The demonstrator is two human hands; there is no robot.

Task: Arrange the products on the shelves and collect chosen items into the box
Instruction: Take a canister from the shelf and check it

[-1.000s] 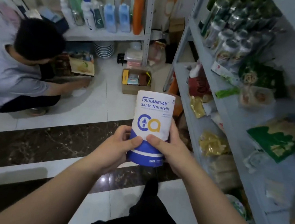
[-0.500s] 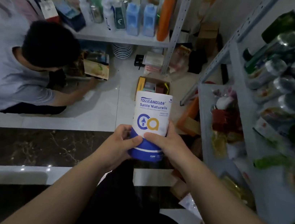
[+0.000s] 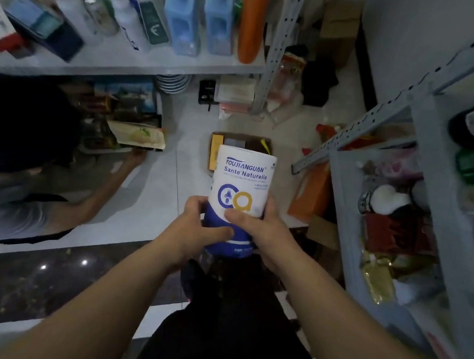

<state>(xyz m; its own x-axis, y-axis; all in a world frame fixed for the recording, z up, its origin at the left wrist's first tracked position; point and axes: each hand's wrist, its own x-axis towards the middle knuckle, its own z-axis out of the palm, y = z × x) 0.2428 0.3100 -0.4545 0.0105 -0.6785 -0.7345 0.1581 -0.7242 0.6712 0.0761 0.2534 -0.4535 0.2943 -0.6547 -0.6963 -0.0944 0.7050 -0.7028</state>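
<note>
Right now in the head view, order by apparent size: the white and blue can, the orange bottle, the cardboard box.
1. white and blue can, nearest the camera.
2. orange bottle, top cut off.
3. cardboard box, partly hidden.

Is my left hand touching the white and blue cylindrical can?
Touching. Head view: left hand grips the white and blue cylindrical can at its blue base.

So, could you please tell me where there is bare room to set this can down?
Bare white floor tiles lie between the crouching person's arm and the cardboard box. The left shelf's front edge is free. The right shelves are crowded.
</note>
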